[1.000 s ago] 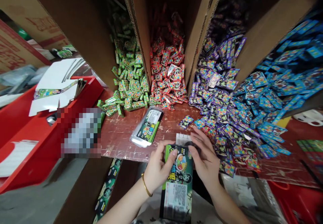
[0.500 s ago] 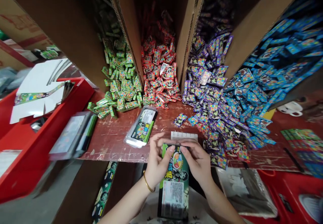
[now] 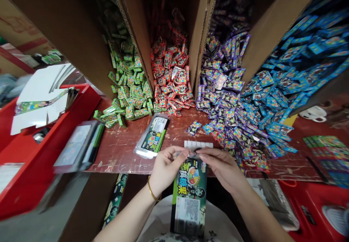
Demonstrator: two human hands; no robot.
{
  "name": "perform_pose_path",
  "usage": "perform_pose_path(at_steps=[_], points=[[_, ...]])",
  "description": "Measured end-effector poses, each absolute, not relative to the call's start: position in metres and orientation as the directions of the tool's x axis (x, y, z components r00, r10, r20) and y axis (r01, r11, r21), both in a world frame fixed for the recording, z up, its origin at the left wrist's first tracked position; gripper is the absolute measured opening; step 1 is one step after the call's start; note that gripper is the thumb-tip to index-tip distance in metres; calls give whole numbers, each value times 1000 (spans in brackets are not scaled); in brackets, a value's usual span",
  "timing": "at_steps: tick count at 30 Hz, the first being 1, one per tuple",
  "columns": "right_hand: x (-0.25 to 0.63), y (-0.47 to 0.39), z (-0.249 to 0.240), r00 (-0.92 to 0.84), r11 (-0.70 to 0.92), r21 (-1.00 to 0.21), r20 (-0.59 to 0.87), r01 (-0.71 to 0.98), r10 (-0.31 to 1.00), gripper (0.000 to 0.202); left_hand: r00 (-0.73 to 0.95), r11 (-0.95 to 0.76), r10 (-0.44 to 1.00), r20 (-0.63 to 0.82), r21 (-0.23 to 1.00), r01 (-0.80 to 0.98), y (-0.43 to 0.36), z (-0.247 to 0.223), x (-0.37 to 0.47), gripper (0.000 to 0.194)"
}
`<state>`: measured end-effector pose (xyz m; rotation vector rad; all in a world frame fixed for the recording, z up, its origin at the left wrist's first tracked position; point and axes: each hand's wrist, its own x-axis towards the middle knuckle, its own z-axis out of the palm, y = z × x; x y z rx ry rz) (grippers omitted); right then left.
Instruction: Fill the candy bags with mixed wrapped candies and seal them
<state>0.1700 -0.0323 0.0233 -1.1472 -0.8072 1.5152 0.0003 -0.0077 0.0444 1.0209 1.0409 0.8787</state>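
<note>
Well, widest of all is the scuffed dark red tabletop [image 3: 120, 158] across the middle of the frame. Tall brown cardboard walls [image 3: 81, 24] rise from it at the top, with heaps of small shiny packets between them: blue packets [image 3: 275, 104] at the right, then purple packets [image 3: 230, 98], red packets [image 3: 174, 85] and green packets [image 3: 133, 89] towards the left. A red plastic bin [image 3: 16, 187] fills the left edge. At the lower centre, I have a flat black-and-green printed package [image 3: 189, 198] by its top edge: my left hand [image 3: 167, 167] pinches the left part between thumb and curled fingers, my right hand [image 3: 226, 165] the right part, fingertips close together. Another clear-edged printed package [image 3: 153, 138] lies just beyond my left hand. Smaller still are a white paper strip [image 3: 198, 144] behind my fingertips and one loose purple packet [image 3: 194, 127].
</note>
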Motion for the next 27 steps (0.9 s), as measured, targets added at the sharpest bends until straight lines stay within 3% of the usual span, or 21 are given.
perform_pose_path(at_steps=[3, 7, 11, 14, 21, 27], points=[[176, -33, 20, 6, -294, -879, -320, -374, 948, 18, 249, 141, 959, -138, 990, 8, -13, 38, 6, 23], [178, -36, 9, 58, -247, -918, -277, -311, 959, 18, 232, -5, 972, -33, 987, 161, -13, 30, 10, 24], [177, -37, 4, 115, -185, -949, -220, -257, 969, 17, 265, 138, 954, -142, 990, 32, 0, 33, 10, 27], [179, -37, 2, 135, -156, -964, -188, -217, 973, 15, 337, 162, 932, -135, 985, -54, 2, 35, 8, 23], [179, -35, 13, 41, 85, -996, 85, 20, 995, 7, 294, 89, 951, -95, 995, 32, -7, 31, 11, 22], [186, -27, 15, 1, -105, -994, -105, -19, 995, 12, 300, 176, 938, -176, 984, 26, -1, 32, 14, 28]])
